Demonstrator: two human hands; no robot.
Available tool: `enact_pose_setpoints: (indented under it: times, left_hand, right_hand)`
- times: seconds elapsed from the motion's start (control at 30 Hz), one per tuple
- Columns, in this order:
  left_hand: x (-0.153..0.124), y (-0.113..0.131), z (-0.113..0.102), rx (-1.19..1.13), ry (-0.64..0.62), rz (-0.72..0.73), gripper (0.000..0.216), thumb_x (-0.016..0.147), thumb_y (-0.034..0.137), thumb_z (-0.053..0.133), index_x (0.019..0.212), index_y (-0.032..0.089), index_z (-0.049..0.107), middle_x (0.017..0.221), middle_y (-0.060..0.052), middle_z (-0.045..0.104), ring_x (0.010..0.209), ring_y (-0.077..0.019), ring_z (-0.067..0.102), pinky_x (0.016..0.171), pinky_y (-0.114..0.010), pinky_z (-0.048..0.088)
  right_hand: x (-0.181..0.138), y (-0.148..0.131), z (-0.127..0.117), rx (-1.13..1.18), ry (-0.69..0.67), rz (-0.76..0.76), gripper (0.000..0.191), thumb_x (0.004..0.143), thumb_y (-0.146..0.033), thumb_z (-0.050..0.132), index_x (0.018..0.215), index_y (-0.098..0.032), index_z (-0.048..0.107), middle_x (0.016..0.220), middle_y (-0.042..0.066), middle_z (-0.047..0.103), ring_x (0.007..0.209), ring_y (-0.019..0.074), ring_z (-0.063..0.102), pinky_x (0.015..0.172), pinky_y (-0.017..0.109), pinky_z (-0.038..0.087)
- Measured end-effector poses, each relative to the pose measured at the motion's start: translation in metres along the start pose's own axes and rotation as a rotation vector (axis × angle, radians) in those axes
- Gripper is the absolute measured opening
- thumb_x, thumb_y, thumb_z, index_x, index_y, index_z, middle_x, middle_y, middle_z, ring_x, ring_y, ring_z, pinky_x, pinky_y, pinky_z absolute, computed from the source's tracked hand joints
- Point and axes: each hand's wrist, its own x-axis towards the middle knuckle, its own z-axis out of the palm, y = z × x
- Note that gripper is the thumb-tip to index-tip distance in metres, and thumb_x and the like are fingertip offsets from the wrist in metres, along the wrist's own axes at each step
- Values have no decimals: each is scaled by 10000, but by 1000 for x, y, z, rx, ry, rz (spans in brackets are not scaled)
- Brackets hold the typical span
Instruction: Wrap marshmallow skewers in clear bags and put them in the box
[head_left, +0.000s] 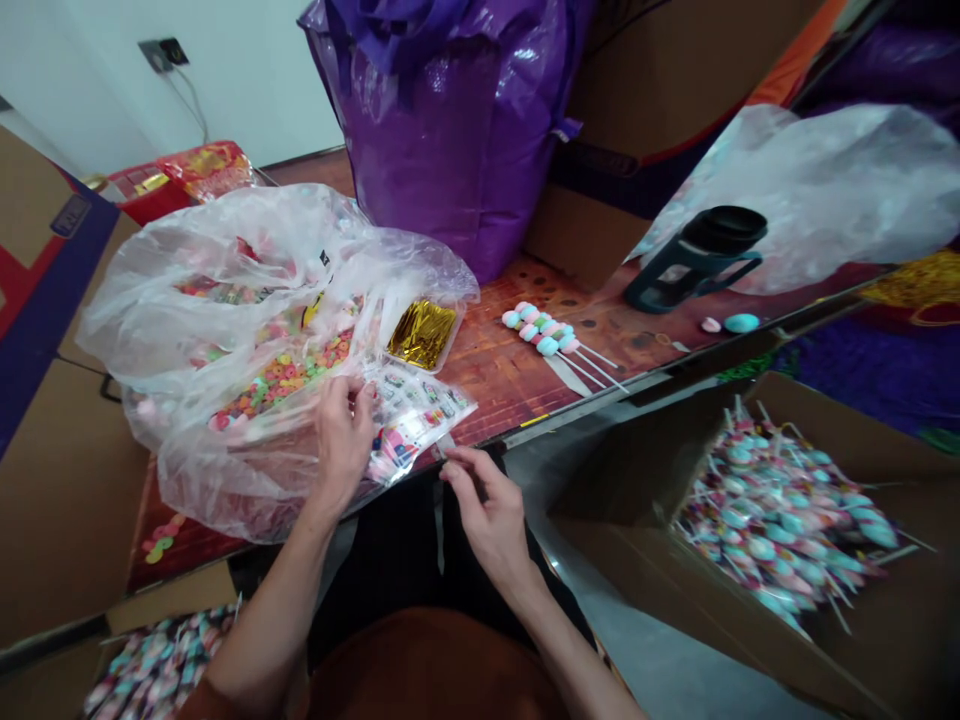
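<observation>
My left hand [345, 435] is at the front of a large clear plastic bag [225, 260] of colourful ring-shaped candies [289, 375]. Its thumb and fingers are pinched together; whatever they hold is too small to make out. Printed clear packaging bags [420, 415] lie flat between my hands, at the table's edge. My right hand [491, 515] is just off that edge, thumb and forefinger closed on something small and pale that I cannot identify. Behind the packaging, gold twist ties [424, 333] fill a clear tray. Several marshmallow skewers [544, 330] lie further right, their white sticks towards me.
A purple bag [457, 130] stands at the back. A dark bottle [694, 260] leans near a plastic bag [847, 190]. Loose marshmallows [741, 323] lie by the right edge. Cardboard boxes of wrapped skewers stand at lower right [787, 520] and lower left [161, 665].
</observation>
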Motion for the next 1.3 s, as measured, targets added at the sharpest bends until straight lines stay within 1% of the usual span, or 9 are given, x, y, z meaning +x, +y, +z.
enact_pose_setpoints:
  times: [0.1,0.23,0.43,0.6,0.77,0.87,0.97,1.13,1.3]
  left_hand:
    - [-16,26,13,-206,26,-49,160,953,304,533,817,220,524,814,-16,555,785,-179,540,765,-319,428]
    - [-31,54,36,-566,83,-222,194,910,371,637,849,216,535,869,-14,584,764,-142,557,713,-273,445]
    - [-39,71,39,-1146,64,-652,460,643,370,893,905,201,555,897,6,630,770,-111,607,721,-243,485]
    - [-59,74,27,-1048,36,-637,378,714,444,854,708,178,586,629,50,522,585,-76,471,589,-208,399]
    - [-63,81,32,-1175,-410,-770,494,785,650,701,756,157,721,745,-53,650,691,-140,562,610,-257,441]
    - [-50,84,37,-1321,-321,-863,335,684,454,867,842,182,751,865,-40,700,803,-155,624,685,-259,495]
    - [-40,82,43,-1296,-223,-846,274,599,294,927,733,157,731,741,1,663,650,-92,568,605,-207,469]
    - [-43,83,55,-1218,-131,-807,290,615,325,916,694,150,698,673,20,637,586,-74,534,566,-187,457]
    - [-49,93,66,-1140,-63,-726,351,664,386,888,615,150,634,591,39,563,557,-71,483,570,-196,438]
  right_hand:
    - [6,-18,15,184,-58,112,266,840,-340,713,1059,-192,684,887,21,719,742,153,632,686,260,513]
    - [11,-27,30,310,20,190,196,863,-372,690,837,-179,680,756,-13,647,672,124,548,643,241,457]
    - [23,-14,7,327,133,202,198,865,-355,702,778,-179,678,656,-37,590,590,98,462,570,224,377]
    - [40,-23,-28,242,87,134,216,871,-374,691,783,-180,656,671,-36,562,609,102,462,579,226,383]
    - [48,-40,-45,145,-73,83,227,886,-362,652,751,-183,619,677,-30,555,630,113,486,608,232,417]
    - [46,-41,-49,64,-154,75,236,900,-358,624,741,-185,610,677,-23,566,651,122,492,636,240,434]
    - [45,-33,-49,94,-94,126,248,886,-383,642,742,-183,620,656,-28,552,625,115,471,606,231,416]
    - [40,-19,-37,243,109,142,231,865,-413,685,839,-184,669,724,-19,605,651,117,491,642,236,432]
    - [42,-10,-30,192,280,132,392,894,-468,642,641,-184,550,601,-40,481,570,99,388,541,228,346]
